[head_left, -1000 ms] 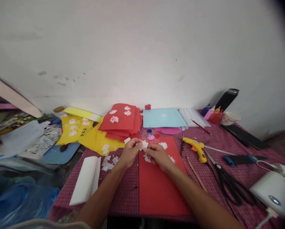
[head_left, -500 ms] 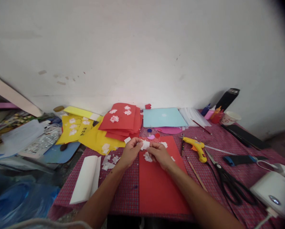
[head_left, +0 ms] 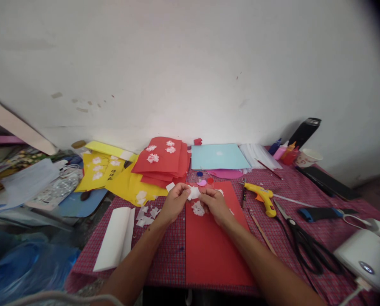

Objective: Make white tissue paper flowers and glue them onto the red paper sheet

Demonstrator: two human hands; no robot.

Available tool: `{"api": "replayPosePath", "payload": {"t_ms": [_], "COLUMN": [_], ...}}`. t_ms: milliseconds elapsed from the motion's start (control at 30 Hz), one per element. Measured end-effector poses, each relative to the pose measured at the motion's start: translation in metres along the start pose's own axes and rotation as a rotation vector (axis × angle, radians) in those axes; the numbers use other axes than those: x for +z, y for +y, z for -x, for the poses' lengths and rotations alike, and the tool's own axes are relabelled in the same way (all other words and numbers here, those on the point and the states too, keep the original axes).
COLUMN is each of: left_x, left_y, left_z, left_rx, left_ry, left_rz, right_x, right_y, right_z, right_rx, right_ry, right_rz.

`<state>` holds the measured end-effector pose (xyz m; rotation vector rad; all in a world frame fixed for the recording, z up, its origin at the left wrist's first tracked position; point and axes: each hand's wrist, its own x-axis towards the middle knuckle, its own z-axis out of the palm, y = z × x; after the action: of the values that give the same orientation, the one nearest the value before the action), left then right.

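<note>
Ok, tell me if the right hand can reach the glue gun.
Likely yes: nothing tall stands between the right hand and the glue gun, though that hand holds white paper.

Soft, muted light on the wall (head_left: 177, 85), and black swallows the upper right corner!
Look at that faint shadow just left of the black bottle (head_left: 304, 132), then near-darkness beneath the tablecloth (head_left: 164, 267); mid-frame, the small white paper (head_left: 194, 192) washes out, its folds tough to read, while blue plastic (head_left: 14, 259) smears at lower left and the white device (head_left: 361, 259) looks stretched at lower right.
</note>
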<state>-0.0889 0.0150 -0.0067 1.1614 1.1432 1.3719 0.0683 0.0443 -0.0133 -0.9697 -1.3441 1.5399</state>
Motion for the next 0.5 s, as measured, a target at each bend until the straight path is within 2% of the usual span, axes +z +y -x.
{"api": "replayPosePath", "payload": {"t_ms": [133,333,500], "left_x": [0.0004,0.0002,0.0010], "left_y": [-0.0007,0.0013,0.0027], "left_z": [-0.0004,0.0003,0.0020], "left_rx": [-0.029,0.021,0.078], "left_ry": [0.009,0.032,0.052], "left_rz": [0.023,-0.039,-0.160], "right_x": [0.0003,0.0018,0.0049], "right_y": [0.0004,0.0009,0.0045], "right_z": [0.0008,0.0037,0.0033], "right_rx": [-0.044,-0.123,-0.175], "right_ry": [0.015,-0.111,-0.055], "right_rz": [0.058,0.175,0.316]}}
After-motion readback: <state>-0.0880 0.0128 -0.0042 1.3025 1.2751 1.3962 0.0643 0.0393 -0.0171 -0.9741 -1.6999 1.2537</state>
